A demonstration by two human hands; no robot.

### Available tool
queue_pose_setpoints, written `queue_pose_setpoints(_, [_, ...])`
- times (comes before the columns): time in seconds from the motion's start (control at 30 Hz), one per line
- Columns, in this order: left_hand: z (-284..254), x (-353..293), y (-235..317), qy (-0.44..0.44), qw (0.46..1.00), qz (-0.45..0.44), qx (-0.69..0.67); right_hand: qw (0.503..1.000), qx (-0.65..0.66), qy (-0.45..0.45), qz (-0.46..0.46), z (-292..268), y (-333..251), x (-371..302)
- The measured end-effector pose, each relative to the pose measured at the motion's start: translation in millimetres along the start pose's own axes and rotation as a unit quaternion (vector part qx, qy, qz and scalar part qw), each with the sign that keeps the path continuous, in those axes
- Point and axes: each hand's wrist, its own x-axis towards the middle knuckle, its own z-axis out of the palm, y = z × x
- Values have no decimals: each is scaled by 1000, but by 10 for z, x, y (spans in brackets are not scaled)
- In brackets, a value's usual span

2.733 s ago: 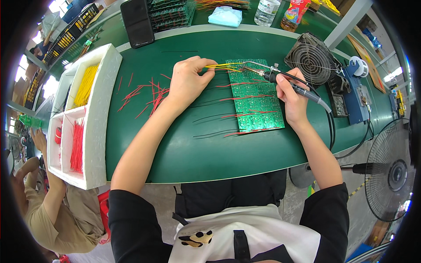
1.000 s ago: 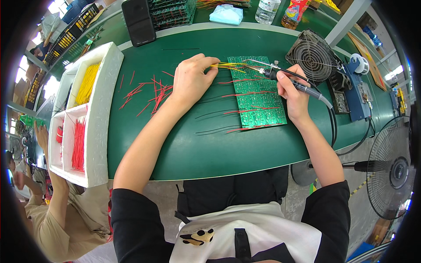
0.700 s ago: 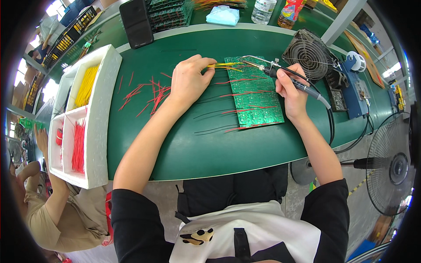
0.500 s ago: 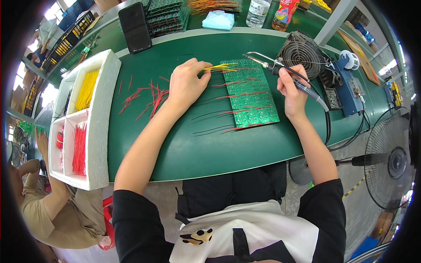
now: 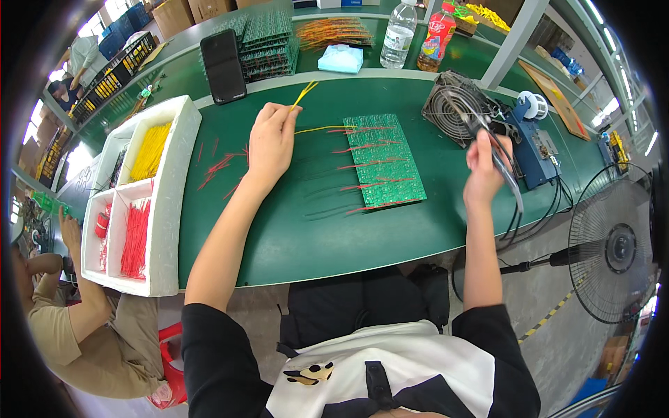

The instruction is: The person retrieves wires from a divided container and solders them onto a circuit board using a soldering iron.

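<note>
My left hand [image 5: 270, 145] is closed on a few thin yellow wires [image 5: 304, 93] that stick up past its fingertips. To its right lies a green circuit board panel [image 5: 398, 167]. Red and black wires extend from the panel's left side in rows, and one yellow wire [image 5: 317, 129] reaches from its top left corner towards my left hand. My right hand [image 5: 483, 171] grips a soldering iron [image 5: 503, 159], smeared by motion, apart from the panel and in front of a round fan guard [image 5: 449, 108]. Loose red wires [image 5: 221, 171] are scattered left of my left hand.
A white foam box [image 5: 185, 174] with yellow and red wires in compartments stands left. Behind are a phone [image 5: 223, 66], stacked boards [image 5: 268, 42], a blue packet [image 5: 341, 58] and two bottles [image 5: 398, 36]. A blue soldering station [image 5: 536, 143] and floor fan [image 5: 617, 244] stand right; another person sits left.
My left hand has moved left, away from the panel, with the yellow wires; one yellow wire stays at the panel's top row. My right hand has drawn the soldering iron right and back from the panel.
</note>
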Motion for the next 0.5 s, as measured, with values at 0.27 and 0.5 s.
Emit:
queue_pose_setpoints(0.27, [-230,94,417,-114,900,-221,-358,997,-39,64,35,-326,-65,-281])
queue_pose_setpoints(0.5, [-319,-30,442,-109,845,-254,-458,997,-54,40,26,-330,-49,-322])
